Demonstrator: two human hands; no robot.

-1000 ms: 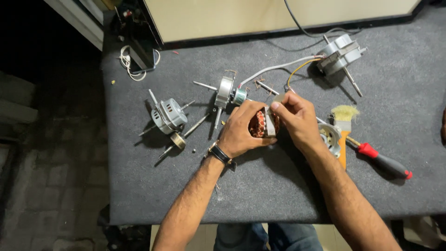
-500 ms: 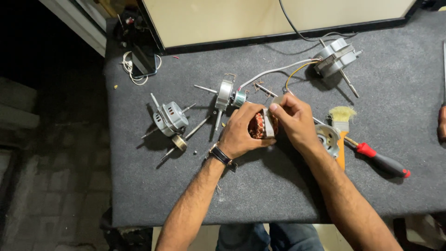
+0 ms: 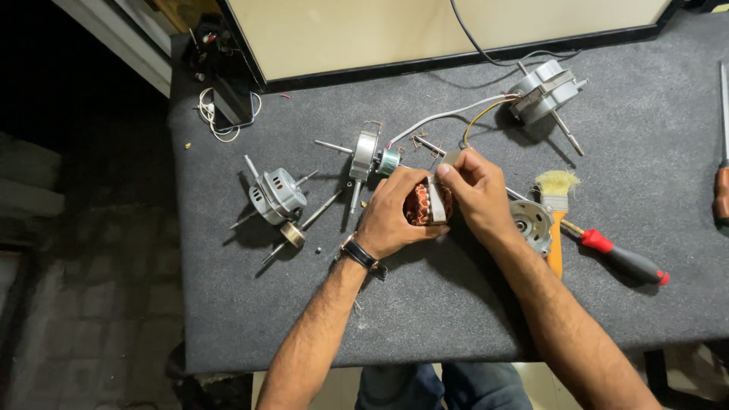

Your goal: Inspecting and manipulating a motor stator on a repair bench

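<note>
Copper-wound motor stator [image 3: 425, 203], probably heavy and rigid with fragile windings, sits mid-table, clasped by the left hand [image 3: 395, 216]; the right hand [image 3: 474, 193] pinches its steel core, the safer hold.

R hand [image 3: 478, 196] fingertips shifted up onto stator [image 3: 427, 203] top edge, maybe pinching a wire.

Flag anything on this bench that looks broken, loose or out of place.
Nothing looks damaged. Loose wire offcuts lie scattered on the grey mat above the copper-wound stator that the left hand and right hand hold.
</note>
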